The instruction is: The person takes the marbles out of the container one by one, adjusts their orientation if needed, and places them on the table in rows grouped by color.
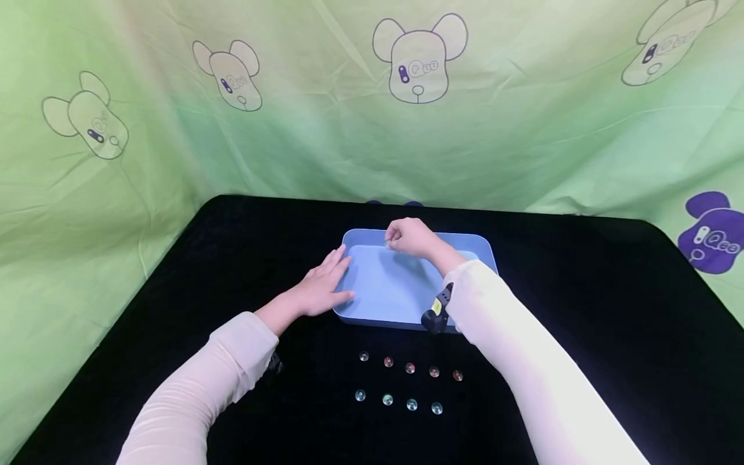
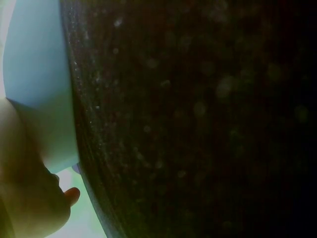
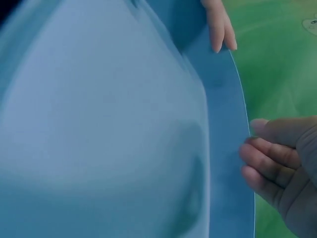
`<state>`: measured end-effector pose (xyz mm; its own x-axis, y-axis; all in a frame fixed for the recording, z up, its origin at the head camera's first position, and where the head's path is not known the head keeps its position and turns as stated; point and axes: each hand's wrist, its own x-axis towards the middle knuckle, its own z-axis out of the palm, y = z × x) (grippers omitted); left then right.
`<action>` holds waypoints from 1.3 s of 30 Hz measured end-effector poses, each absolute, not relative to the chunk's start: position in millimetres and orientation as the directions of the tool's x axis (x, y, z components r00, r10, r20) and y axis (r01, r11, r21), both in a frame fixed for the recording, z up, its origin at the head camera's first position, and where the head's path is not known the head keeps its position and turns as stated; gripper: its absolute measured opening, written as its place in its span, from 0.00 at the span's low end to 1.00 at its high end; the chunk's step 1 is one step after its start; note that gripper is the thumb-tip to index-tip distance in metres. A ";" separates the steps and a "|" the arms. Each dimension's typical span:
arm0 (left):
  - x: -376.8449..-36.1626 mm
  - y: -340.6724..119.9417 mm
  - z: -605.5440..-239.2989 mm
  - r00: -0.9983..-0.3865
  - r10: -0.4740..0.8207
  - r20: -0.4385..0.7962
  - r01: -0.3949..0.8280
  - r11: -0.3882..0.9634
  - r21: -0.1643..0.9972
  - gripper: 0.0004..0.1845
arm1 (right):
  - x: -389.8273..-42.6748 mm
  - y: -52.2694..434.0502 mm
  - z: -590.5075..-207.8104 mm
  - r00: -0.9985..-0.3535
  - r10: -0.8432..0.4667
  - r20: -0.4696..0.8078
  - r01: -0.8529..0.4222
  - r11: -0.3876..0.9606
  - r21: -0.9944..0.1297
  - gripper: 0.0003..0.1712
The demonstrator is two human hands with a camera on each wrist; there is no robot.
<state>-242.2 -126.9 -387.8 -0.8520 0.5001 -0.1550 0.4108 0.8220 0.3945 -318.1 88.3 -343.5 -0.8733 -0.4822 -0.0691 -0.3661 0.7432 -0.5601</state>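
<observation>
A blue rectangular tray [image 1: 383, 284] lies on the black table. My left hand [image 1: 316, 287] rests at its left rim, fingers straight and spread. Over the tray's far side, my right hand [image 1: 411, 237] has thumb and fingertips brought together on a small glassy marble [image 1: 387, 243], mostly hidden by the fingers. In the right wrist view the right hand [image 3: 285, 163] shows curled fingers beside the tray wall [image 3: 228, 148]; the marble cannot be made out there. The left wrist view is dark, with part of a hand [image 2: 34, 198] at lower left.
In front of the tray, clear marbles lie in two rows: a far row with mostly reddish centres [image 1: 410, 368] and a near row with greenish centres [image 1: 412, 405]. Black cloth [image 1: 581, 310] covers the table. A green printed curtain [image 1: 325, 142] hangs behind.
</observation>
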 end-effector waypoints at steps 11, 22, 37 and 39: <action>-241.5 -125.1 -389.0 -0.855 0.496 -0.149 0.409 0.823 0.395 0.39 | -305.5 105.7 -345.9 -0.900 -0.434 -0.037 -0.282 0.644 -0.711 0.07; -240.4 -124.6 -389.6 -0.854 0.498 -0.151 0.412 0.825 0.387 0.39 | -280.8 112.1 -335.9 -0.910 -0.414 0.003 -0.271 0.591 -0.760 0.08; -238.0 -123.3 -386.7 -0.853 0.499 -0.153 0.409 0.822 0.397 0.38 | -247.1 126.1 -332.9 -0.897 -0.438 0.055 -0.306 0.529 -0.792 0.08; -237.8 -123.3 -386.3 -0.852 0.501 -0.154 0.410 0.821 0.398 0.38 | -242.7 128.2 -333.0 -0.895 -0.441 0.063 -0.311 0.519 -0.796 0.08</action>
